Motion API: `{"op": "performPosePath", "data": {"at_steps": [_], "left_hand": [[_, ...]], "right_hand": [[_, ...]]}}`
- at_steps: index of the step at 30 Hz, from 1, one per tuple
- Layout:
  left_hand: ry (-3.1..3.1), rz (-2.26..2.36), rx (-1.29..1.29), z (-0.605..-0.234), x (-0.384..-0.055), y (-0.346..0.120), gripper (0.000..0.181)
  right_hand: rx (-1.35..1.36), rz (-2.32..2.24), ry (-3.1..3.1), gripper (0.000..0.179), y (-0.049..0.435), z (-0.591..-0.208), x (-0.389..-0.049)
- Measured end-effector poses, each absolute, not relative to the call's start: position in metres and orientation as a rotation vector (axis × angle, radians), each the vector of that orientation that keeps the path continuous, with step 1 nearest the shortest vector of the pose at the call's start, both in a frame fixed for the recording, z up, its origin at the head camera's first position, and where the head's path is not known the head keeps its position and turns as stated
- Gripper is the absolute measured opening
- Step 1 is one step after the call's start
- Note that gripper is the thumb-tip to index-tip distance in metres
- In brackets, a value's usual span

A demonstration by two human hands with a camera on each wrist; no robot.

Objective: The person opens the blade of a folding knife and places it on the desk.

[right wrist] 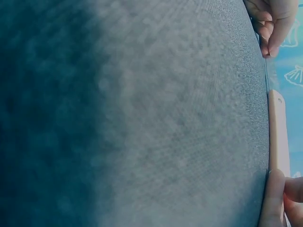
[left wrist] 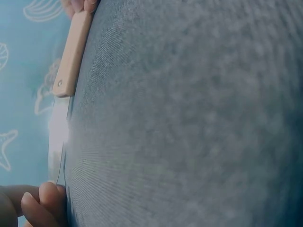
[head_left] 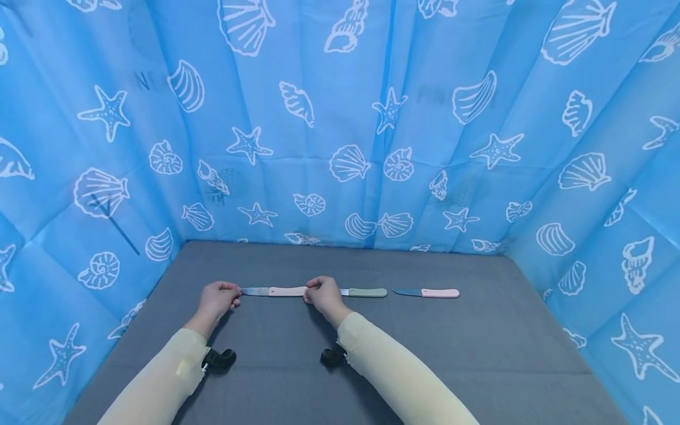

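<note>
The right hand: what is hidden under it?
The right hand covers the cream knife handle's end and the green-handled knife blade's tip. Only grey table shows below.

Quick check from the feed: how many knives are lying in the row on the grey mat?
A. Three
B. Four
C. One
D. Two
A. The head view shows three in a line: the cream-handled knife that the left hand and right hand hold at its ends, the green-handled knife just right of it, and the pink-handled knife furthest right.
</note>
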State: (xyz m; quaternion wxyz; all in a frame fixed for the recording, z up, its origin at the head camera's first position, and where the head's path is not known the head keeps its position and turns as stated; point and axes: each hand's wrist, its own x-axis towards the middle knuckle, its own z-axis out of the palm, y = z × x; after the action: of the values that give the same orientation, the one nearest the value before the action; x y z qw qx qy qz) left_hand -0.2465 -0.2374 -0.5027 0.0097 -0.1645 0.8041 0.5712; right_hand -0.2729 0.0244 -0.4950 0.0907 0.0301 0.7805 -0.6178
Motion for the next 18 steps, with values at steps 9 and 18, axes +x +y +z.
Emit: {"op": "performPosePath", "data": {"at_steps": [9,18], "left_hand": [[2.511,1.781,-0.546,-0.5064,-0.2512,-0.242,0.026],[2.529,1.805,-0.604,-0.5045,-0.2495,-0.2418,0.027]], "right_hand": [[0.109,-1.83,2.336,0.01,0.0255,-0.4956,-0.273],[0.101,-1.876,2.255,0.01,0.0285,-0.4971,-0.2722]]}}
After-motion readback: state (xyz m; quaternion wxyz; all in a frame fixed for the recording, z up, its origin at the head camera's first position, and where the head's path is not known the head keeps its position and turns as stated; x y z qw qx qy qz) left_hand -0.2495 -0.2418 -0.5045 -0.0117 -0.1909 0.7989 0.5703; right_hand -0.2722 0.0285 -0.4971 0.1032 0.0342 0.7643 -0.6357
